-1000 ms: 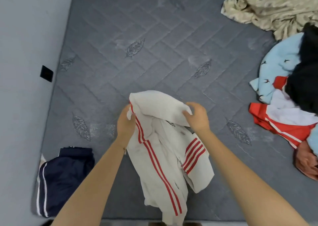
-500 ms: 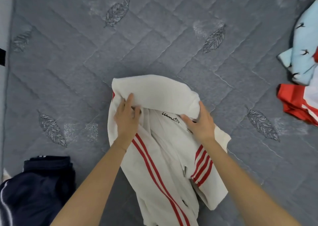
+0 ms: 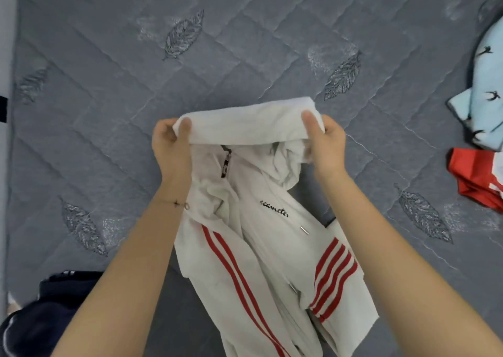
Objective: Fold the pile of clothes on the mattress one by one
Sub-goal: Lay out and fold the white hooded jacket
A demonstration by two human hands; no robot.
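Observation:
A white hooded jacket (image 3: 261,248) with red stripes, black script lettering and drawstrings hangs in front of me over the grey quilted mattress (image 3: 109,90). My left hand (image 3: 171,150) grips the left end of its hood edge, thumb on top. My right hand (image 3: 324,141) grips the right end of the same edge. The hood is stretched between both hands, and the body and sleeves trail down toward the mattress's near edge. The pile of unfolded clothes shows at the right edge: a light blue garment (image 3: 481,84) with bird prints and a red and white garment (image 3: 476,177).
A folded navy garment (image 3: 40,321) with white stripes lies at the lower left corner of the mattress. A pale wall (image 3: 6,57) runs along the mattress's left side, with a small black object on it at the frame edge.
Both hands have shifted from the jacket's body up to the hood edge and pulled it apart and up. The camera has come closer.

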